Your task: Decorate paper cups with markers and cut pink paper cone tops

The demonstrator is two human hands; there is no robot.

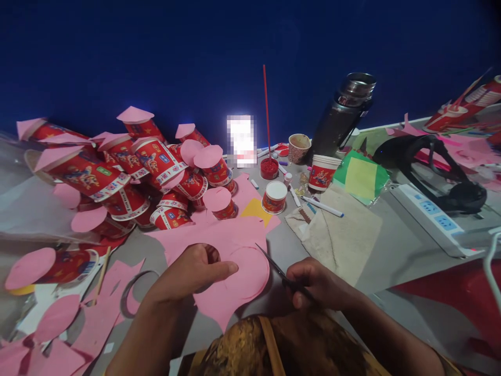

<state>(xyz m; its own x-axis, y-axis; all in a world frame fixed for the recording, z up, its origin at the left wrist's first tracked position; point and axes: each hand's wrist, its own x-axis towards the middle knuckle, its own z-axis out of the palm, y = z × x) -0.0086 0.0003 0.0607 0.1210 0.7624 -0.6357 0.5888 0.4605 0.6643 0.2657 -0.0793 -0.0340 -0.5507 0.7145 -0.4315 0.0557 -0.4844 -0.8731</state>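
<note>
A sheet of pink paper (pixel 245 271) with a curved outline drawn on it lies in front of me, part of its right edge cut round. My left hand (pixel 195 274) grips the sheet from the left, thumb on top and the other fingers partly hidden. In my right hand (pixel 313 284) are dark scissors (pixel 277 267), whose handles the fingers wrap round. Their tip is at the sheet's upper right edge, near the drawn line; whether the blades are apart is hard to tell.
Red paper cups (pixel 160 162) with pink paper tops are heaped at the left. Behind the sheet stand a red paint pot (pixel 269 168) with a stick, a paper cup (pixel 324 171) and a tall black flask (pixel 340 112). A white power strip (pixel 428 219) lies right, pink offcuts (pixel 94 329) lower left.
</note>
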